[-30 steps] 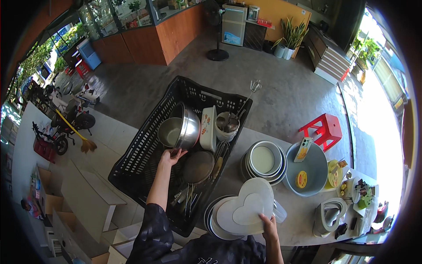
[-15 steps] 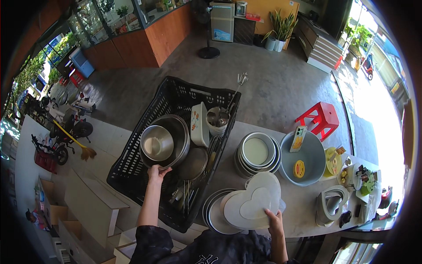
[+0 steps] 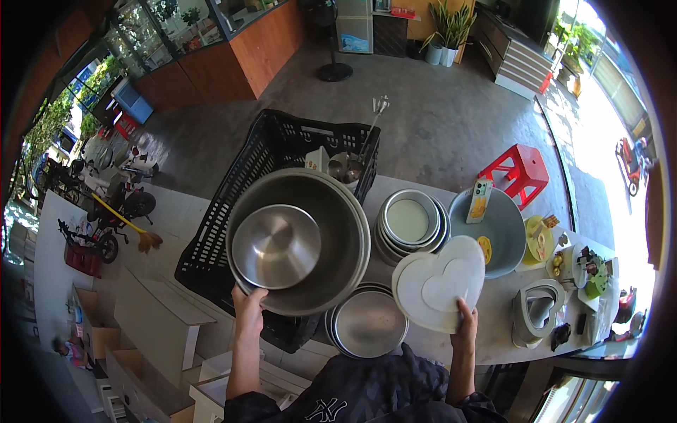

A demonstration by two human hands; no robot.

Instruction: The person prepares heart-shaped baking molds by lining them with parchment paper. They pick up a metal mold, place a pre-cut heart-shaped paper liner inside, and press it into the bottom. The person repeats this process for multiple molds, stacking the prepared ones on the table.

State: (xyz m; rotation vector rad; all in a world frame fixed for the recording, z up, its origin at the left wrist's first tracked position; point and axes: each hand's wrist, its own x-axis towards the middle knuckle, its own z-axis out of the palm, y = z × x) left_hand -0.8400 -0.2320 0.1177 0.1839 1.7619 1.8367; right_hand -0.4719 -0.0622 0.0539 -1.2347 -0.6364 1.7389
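My left hand (image 3: 249, 310) grips the near rim of a large grey metal bowl (image 3: 337, 243), lifted and tilted over the black plastic crate (image 3: 211, 247). A smaller shiny steel bowl (image 3: 276, 247) lies inside it. In the crate, a white cup of metal utensils (image 3: 345, 169) and a white box (image 3: 316, 159) show beyond the bowl, which hides much of the rest. My right hand (image 3: 465, 326) holds white heart-shaped flat pieces (image 3: 441, 282), a small heart lying on larger ones. Below them sits a stack of round metal pans (image 3: 370, 326).
Nested round cake tins (image 3: 409, 218) stand on the table beside a grey basin (image 3: 504, 240) with a phone (image 3: 479, 199) at its rim. Farther right are a yellow container (image 3: 539, 243) and heart-shaped tins (image 3: 536, 314). A red stool (image 3: 518, 173) stands beyond the table.
My left hand has raised the nested bowls out of the crate, toward me and rightward. My right hand has moved right with the heart-shaped pieces, uncovering the round pans.
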